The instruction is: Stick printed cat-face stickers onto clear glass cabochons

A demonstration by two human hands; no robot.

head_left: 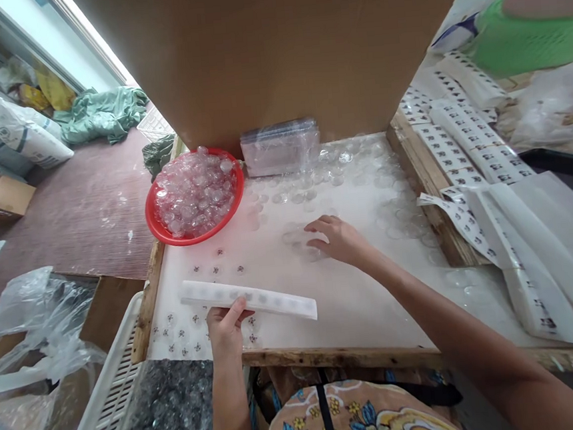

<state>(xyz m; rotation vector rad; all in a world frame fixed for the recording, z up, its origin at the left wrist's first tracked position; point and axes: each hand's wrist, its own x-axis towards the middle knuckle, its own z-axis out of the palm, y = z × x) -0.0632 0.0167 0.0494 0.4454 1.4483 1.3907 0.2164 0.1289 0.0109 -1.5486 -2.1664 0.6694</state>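
My left hand [228, 324] grips a long folded white paper strip [284, 303], its thumb on top; faint dark marks show through the paper. Around that hand lie small clear discs bearing dark printed motifs [181, 333], spread over the white tabletop [355, 316]. My right hand [339, 239] is over the middle of the table, thumb and fingers apart, beside some plain clear discs [298, 235]. Nothing shows between its fingers. Whether its fingertips touch the discs I cannot tell.
A red basin [151, 220] heaped with clear discs stands at the back left. Behind it rises a large cardboard sheet [282, 55], with a clear plastic package [281, 150] before it. Printed sticker strips [480, 138] lie right of a wooden rail [430, 196]. A white crate [106, 398] stands lower left.
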